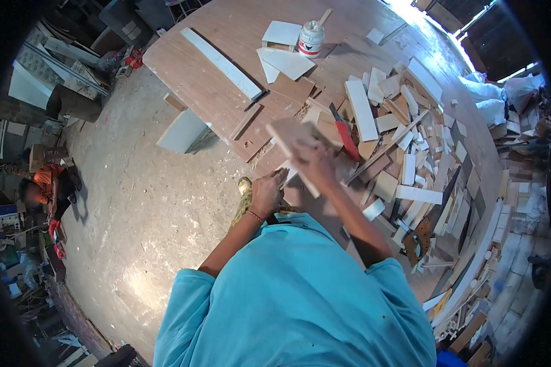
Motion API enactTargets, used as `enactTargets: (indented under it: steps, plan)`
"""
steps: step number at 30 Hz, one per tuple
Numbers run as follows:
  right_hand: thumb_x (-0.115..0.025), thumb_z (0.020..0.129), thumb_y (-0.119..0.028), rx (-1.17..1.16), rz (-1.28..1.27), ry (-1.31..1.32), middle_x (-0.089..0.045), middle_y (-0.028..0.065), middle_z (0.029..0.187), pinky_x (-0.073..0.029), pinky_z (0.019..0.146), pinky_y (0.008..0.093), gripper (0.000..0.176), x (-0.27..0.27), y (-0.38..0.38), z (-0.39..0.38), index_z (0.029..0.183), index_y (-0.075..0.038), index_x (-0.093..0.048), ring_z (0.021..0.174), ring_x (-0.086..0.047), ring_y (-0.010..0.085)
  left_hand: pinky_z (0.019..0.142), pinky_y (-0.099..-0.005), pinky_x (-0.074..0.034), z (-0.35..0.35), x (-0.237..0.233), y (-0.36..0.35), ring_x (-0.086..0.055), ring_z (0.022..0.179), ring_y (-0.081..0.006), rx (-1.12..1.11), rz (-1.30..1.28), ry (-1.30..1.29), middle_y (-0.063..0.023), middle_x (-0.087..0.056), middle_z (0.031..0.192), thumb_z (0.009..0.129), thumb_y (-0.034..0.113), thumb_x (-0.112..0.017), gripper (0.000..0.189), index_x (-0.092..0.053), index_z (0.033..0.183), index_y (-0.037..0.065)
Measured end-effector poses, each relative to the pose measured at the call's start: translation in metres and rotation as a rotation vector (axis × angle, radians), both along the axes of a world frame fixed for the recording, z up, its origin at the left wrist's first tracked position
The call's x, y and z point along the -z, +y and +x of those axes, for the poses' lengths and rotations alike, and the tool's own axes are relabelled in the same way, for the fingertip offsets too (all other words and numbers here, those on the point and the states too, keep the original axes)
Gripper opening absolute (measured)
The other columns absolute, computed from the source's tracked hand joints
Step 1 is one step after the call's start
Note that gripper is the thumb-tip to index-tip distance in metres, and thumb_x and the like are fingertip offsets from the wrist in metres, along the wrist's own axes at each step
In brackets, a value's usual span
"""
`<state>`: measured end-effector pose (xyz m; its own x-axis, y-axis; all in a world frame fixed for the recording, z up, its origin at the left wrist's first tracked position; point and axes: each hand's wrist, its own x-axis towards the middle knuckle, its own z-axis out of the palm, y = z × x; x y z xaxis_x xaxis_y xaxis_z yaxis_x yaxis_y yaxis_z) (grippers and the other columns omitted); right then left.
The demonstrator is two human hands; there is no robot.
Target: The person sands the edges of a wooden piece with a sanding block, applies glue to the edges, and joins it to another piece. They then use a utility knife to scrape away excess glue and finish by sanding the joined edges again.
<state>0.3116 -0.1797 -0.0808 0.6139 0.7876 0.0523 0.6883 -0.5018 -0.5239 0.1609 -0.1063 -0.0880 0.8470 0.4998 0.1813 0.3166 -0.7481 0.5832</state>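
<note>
My right hand (315, 160) is closed on a flat wooden board (283, 129) with a pale edge, held tilted over the table's near edge; the hand is slightly blurred. Just left of it and lower, my left hand (268, 194) has its fingers curled together. A pale edge (291, 174) shows by its fingertips, but what it grips is mostly hidden. Beyond my right hand lies a red-handled tool (346, 136) with a dark tip. A narrow wood strip (246, 122) lies near the table edge.
The wooden table (183, 58) bears a heap of offcuts (404, 147) on the right. A long white-faced board (220, 64), a white jar (311, 40) with a stick in it, and a white tape roll (373, 210) lie about. A person in orange (46, 183) crouches far left.
</note>
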Motion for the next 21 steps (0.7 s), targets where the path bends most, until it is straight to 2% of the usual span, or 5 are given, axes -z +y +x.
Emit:
enactTargets:
  steps: [4,10,12,15,21]
  plan:
    - [-0.066,0.067,-0.04,-0.066,-0.044,0.05,-0.044,0.017,0.118,-0.037,0.085,0.0507,0.048,-0.058,-0.004,-0.044,0.113,-0.033,-0.057,0.103,-0.044,0.0407,0.066,-0.0367,-0.05,-0.005,0.01,0.003,-0.061,0.074,-0.0297,0.09,-0.014,0.375,-0.012,-0.061,0.101,0.062,0.004,-0.057,0.041,-0.06,0.103,0.008]
    - [-0.065,0.066,-0.043,0.087,-0.026,0.132,-0.049,0.0198,0.108,-0.036,0.086,0.0516,0.048,-0.02,0.009,0.013,0.112,-0.034,-0.056,0.099,-0.046,0.0414,0.065,-0.0364,-0.049,-0.001,0.0,-0.002,-0.061,0.073,-0.0295,-0.026,-0.007,0.015,-0.012,-0.061,0.1,0.06,0.005,-0.059,0.044,-0.06,0.104,0.011]
    - [-0.065,0.067,-0.042,0.136,-0.029,0.134,-0.05,0.0194,0.106,-0.037,0.085,0.0513,0.047,-0.026,0.005,0.007,0.111,-0.033,-0.057,0.098,-0.046,0.041,0.064,-0.037,-0.049,0.005,-0.004,-0.003,-0.061,0.072,-0.0297,-0.073,-0.054,-0.086,-0.0116,-0.062,0.095,0.061,0.004,-0.058,0.034,-0.062,0.095,0.009]
    - [-0.066,0.067,-0.038,0.015,-0.023,0.076,-0.051,0.0185,0.111,-0.038,0.087,0.0458,0.05,-0.061,0.008,-0.034,0.114,-0.027,-0.057,0.103,-0.045,0.0389,0.062,-0.0382,-0.049,0.004,0.017,0.003,-0.061,0.07,-0.0302,-0.07,-0.034,0.164,-0.0124,-0.063,0.085,0.06,0.006,-0.059,0.011,-0.059,0.071,0.005]
    - [-0.065,0.068,-0.037,0.074,0.14,0.177,-0.052,0.0159,0.1,-0.041,0.079,0.0474,0.043,-0.013,0.008,0.019,0.108,-0.026,-0.06,0.095,-0.048,0.0401,0.066,-0.0374,-0.05,-0.002,0.001,-0.003,-0.061,0.077,-0.0287,0.004,0.011,0.053,-0.0127,-0.061,0.1,0.061,0.006,-0.058,0.037,-0.06,0.098,0.007]
